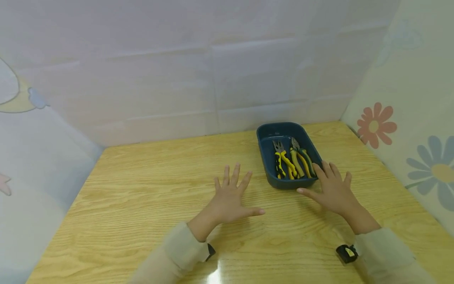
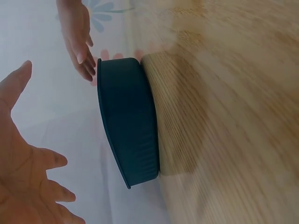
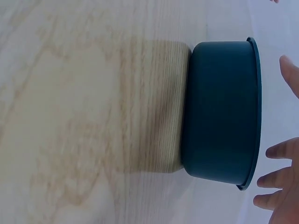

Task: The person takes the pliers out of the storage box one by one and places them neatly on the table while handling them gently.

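Left hand (image 1: 228, 201) and right hand (image 1: 335, 193) both splayed, empty
The tray (image 1: 289, 184) sits toward the surface (image 1: 159, 189)'s far right; I'd grip opposite sides so the pliers (image 1: 295, 144) don't slide.

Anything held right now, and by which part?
Nothing is held. Left hand spread above the table; right hand spread by the near right corner of the blue bin, not gripping it. Both pairs of pliers lie in the bin.

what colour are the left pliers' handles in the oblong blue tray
The left metal pliers' handles are black and yellow, clearest in the head view.
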`<state>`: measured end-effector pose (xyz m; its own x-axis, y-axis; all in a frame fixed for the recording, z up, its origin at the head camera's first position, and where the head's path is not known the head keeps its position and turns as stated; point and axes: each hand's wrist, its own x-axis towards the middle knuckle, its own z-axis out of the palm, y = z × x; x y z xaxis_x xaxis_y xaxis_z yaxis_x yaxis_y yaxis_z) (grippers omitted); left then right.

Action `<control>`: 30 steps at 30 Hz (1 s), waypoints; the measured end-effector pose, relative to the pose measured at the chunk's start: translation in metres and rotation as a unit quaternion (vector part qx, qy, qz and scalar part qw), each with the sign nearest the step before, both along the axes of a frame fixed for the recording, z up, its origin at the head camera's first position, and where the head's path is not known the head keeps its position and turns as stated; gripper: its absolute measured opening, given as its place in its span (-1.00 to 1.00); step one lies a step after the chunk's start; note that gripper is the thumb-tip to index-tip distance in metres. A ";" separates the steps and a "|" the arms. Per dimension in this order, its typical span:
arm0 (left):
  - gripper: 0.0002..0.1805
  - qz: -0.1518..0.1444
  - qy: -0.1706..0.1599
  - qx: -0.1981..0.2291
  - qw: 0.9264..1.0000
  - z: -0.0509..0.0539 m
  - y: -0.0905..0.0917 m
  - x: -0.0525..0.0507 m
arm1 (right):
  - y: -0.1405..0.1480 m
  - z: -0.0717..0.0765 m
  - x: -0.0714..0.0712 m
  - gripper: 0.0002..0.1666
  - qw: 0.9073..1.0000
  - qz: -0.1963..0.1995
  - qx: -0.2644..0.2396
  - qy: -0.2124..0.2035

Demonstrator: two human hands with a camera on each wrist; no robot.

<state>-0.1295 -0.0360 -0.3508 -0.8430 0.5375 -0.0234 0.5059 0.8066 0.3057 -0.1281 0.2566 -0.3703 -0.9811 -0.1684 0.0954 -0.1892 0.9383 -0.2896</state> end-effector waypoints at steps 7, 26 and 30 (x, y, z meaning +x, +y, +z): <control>0.08 0.005 -0.005 0.009 1.000 -0.002 0.006 -0.002 | 0.000 -0.001 -0.002 0.13 1.000 -0.002 -0.012 -0.013; 0.06 -0.007 -0.045 0.050 0.998 -0.002 0.027 -0.006 | 0.007 -0.008 -0.008 0.06 1.000 -0.011 -0.027 0.011; 0.04 -0.009 -0.052 0.061 0.997 -0.001 0.031 -0.006 | 0.009 -0.011 -0.010 0.05 0.999 -0.008 -0.041 0.007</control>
